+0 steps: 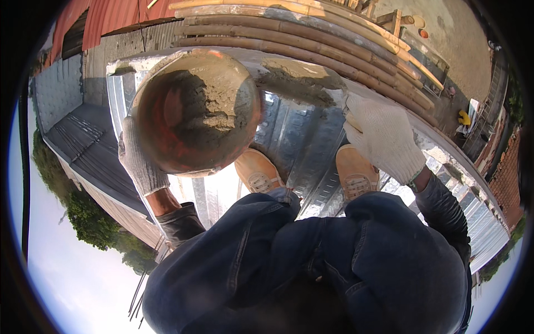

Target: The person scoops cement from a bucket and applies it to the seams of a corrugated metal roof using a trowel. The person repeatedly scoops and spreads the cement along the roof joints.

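Observation:
My left hand (140, 164), in a pale knit glove, grips the left rim of a round mortar bucket (158, 131). The bucket is tilted so that its inside shows, with wet grey mortar (222, 97) sticking to the wall and bottom. My right hand (384, 133), gloved too, is closed at the right end of a mortar patch (300, 75) along the ledge. A short tan handle (354, 121) shows between its thumb and fingers; the rest of that tool is hidden. Below both hands lies ribbed shiny metal sheeting (300, 133).
My shoes (258, 172) stand on the sheeting. Bamboo poles (300, 33) run along beyond the ledge, with the ground far below. Red corrugated sheets (122, 22) and a lower grey roof (83, 136) lie at the left. A person in yellow (464, 117) is far down at right.

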Demonstrator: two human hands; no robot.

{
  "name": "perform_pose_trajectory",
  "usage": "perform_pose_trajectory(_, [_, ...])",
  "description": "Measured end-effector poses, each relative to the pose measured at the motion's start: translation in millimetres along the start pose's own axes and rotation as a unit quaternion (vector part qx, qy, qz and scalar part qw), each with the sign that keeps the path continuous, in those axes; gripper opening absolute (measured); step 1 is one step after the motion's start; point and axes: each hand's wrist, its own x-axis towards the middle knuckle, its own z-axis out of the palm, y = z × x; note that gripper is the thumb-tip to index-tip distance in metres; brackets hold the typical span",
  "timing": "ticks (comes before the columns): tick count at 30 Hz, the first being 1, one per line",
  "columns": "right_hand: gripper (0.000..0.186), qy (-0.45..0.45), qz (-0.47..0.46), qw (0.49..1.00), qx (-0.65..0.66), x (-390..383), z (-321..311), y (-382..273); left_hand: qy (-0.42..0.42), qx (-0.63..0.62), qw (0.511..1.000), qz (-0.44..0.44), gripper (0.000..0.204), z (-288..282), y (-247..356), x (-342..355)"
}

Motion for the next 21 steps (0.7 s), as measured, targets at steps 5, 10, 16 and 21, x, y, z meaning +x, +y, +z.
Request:
perform_pose_trajectory(5, [0.024,-0.003,-0.069,0.983,-0.17,-8,42,-33,-0.006,-0.022,1.0,0.005,0.033,0,-6,5])
perform_pose_trajectory(10, [0.03,-0.059,-0.025,0.992,-0.104,-12,38,-36,-0.001,-0.011,1.0,-0.002,0.033,5,2,5])
perform_pose_trajectory(16, [0.032,-0.021,-0.072,0.991,-0.11,-43,36,-16,0.001,0.007,1.0,-0.008,0.036,3,-8,26])
perform_pose_trajectory(21, [0.027,-0.019,-0.012,1.0,0.008,-66,2,-6,0.0,0.101,0.995,-0.018,0.046,-21,-18,32])
